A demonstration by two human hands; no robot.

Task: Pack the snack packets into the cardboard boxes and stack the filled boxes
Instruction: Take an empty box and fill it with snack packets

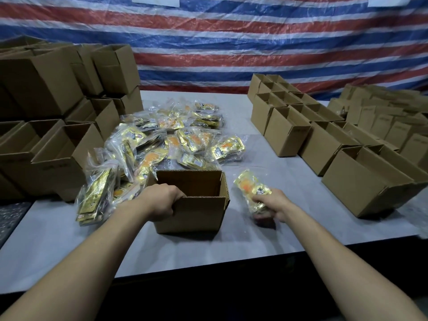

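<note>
Gold foil shows on the snack packet that your right hand grips, fingers curled round its near end, just right of the open cardboard box. Its long axis points away from you. Your left hand clutches the box's near-left rim, so the opening lies leftward of the packet.

Dim overall, lit from above. Soft sheen across the tarp, sharp glints off the gold packets. Dark, short shadows under the box and beneath the right hand. Blurred by motion at that hand and its packet. Bent and smeared toward the edges, softest over the far-right boxes. Near black below the bench edge; crisp enough mid-frame only.
</note>
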